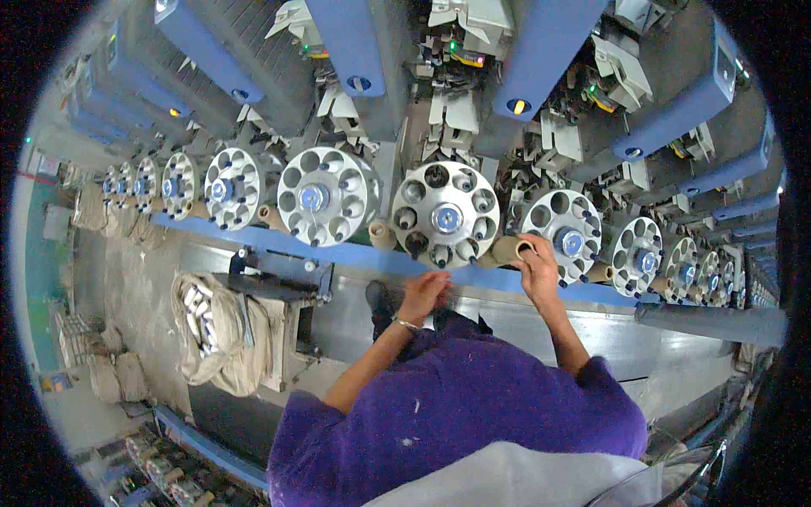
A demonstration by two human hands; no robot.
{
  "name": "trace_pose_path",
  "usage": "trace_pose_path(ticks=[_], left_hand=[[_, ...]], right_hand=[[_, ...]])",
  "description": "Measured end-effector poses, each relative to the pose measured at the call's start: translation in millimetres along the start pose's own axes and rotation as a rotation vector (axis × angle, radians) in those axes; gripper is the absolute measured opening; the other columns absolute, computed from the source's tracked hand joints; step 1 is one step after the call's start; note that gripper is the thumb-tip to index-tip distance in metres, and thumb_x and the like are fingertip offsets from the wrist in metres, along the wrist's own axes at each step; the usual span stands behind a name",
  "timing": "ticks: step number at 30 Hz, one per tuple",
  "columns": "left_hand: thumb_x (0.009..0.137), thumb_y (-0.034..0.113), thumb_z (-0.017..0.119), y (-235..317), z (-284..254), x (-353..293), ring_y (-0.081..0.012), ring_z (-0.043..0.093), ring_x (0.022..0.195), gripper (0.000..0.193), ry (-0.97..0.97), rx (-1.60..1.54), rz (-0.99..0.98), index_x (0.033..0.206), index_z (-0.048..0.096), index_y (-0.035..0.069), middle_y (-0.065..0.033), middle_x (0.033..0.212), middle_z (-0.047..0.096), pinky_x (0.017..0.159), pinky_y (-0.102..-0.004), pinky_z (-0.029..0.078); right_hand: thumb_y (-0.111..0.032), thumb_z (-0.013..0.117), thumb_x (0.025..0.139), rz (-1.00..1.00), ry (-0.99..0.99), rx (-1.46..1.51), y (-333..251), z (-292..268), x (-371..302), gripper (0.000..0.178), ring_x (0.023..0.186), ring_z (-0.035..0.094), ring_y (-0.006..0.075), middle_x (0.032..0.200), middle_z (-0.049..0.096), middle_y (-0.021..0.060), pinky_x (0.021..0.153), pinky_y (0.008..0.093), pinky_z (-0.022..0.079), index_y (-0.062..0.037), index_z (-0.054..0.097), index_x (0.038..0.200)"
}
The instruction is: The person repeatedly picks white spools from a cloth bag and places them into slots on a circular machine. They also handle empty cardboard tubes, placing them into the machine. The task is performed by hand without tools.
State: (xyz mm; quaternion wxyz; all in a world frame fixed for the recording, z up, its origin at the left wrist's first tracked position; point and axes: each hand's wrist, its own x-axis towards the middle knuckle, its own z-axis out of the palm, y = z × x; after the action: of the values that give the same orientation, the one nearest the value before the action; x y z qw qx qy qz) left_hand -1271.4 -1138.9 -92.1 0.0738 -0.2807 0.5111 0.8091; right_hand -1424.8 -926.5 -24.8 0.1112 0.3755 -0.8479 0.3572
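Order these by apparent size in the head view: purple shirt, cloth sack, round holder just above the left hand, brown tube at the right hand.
1. Purple shirt
2. Cloth sack and round holder: too alike to rank
3. Brown tube

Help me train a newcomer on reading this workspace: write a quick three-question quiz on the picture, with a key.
1. Open question: What do the fingers of the person's right hand hold?

2. True or false: White bobbins lie inside the pale sack on the picture's left side.

3. Multiple choice: Where does the person wear the pale bracelet?
A. On the right wrist
B. On the left wrist
C. On both wrists

Key:
1. The end of a tan tube.
2. True.
3. B.
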Motion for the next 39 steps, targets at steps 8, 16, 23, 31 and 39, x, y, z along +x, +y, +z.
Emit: trace_pose_path(ticks=[8,16,23,31,39], left_hand=[[0.09,0.042,0.06,134,-22,76,-0.0266,0.065,0.093,0.052,-0.539,-0.616,-0.394,0.12,0.052,0.001,-0.0152,0.104,0.064,0.082,-0.0365,0.055],[0.09,0.03,0.061,201,-105,76,-0.0302,0.063,0.101,0.047,-0.329,-0.35,-0.012,0.124,0.047,0.001,-0.0145,0.116,0.059,0.087,-0.0449,0.053],[0.091,0.026,0.057,203,-145,89,-0.0281,0.061,0.105,0.043,-0.139,-0.47,-0.107,0.127,0.049,0.005,-0.0122,0.113,0.063,0.093,-0.0442,0.049],[0.084,0.017,0.062,240,-77,100,-0.0198,0.055,0.105,0.052,-0.259,-0.316,0.25,0.13,0.039,0.009,-0.0067,0.118,0.053,0.088,-0.0365,0.049],[0.066,0.017,0.086,268,8,174,-0.0296,0.055,0.115,0.093,0.189,0.245,1.056,0.14,0.03,0.004,-0.0207,0.127,0.053,0.097,-0.0388,0.045]], right_hand=[[-0.016,0.069,0.08,-0.044,-0.174,0.395,-124,57,85,0.013,0.083,0.065,0.0244,0.088,0.067,0.0103,0.075,0.0343,0.051,-0.0063,0.066,0.088],[-0.004,0.058,0.091,0.89,0.382,1.371,76,235,306,0.02,0.091,0.057,0.0163,0.094,0.062,0.0046,0.069,0.0262,0.047,-0.0048,0.054,0.111],[-0.013,0.062,0.091,0.632,0.189,0.774,-1,198,268,0.014,0.087,0.058,0.017,0.104,0.064,0.0079,0.071,0.0276,0.048,-0.0038,0.066,0.101],[-0.014,0.058,0.086,0.352,0.069,0.057,-26,134,303,0.011,0.064,0.057,0.0291,0.073,0.061,0.0144,0.059,0.0333,0.047,-0.0027,0.061,0.083],[-0.006,0.059,0.079,-0.353,-0.098,-0.068,-120,16,300,0.012,0.09,0.056,0.0335,0.104,0.056,0.0169,0.076,0.0408,0.047,-0.002,0.06,0.091]])
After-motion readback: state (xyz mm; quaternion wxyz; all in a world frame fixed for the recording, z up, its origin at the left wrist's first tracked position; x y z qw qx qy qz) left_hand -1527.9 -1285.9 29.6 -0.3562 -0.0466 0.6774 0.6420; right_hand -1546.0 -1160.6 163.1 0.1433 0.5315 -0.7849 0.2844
